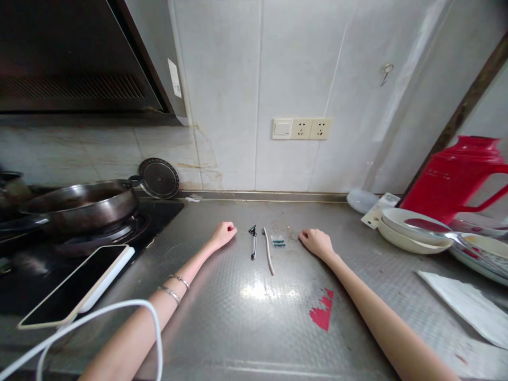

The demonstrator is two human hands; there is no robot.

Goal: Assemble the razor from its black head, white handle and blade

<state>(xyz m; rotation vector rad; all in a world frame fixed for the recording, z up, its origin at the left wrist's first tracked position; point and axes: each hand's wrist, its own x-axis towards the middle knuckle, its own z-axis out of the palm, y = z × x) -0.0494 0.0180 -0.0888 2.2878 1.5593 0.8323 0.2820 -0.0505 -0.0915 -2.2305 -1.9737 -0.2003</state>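
Note:
Both my arms reach out over a steel counter [246, 312]. My left hand [224, 233] rests on it curled into a loose fist, holding nothing that I can see. My right hand [316, 242] lies knuckles-up with its fingers curled under. Between them lie a dark razor handle [253, 243], a thin pale stick [269, 251] and a small green-and-clear razor cartridge [278, 241]. Neither hand touches these items. Two bracelets [174, 287] circle my left wrist.
A pan [79, 203] sits on the stove at left, with a phone [75, 284] and white cable [119, 312] in front. White bowls with a spoon [420, 230] and a red thermos jug [456, 177] stand at right. A paper sheet [464, 304] lies near right.

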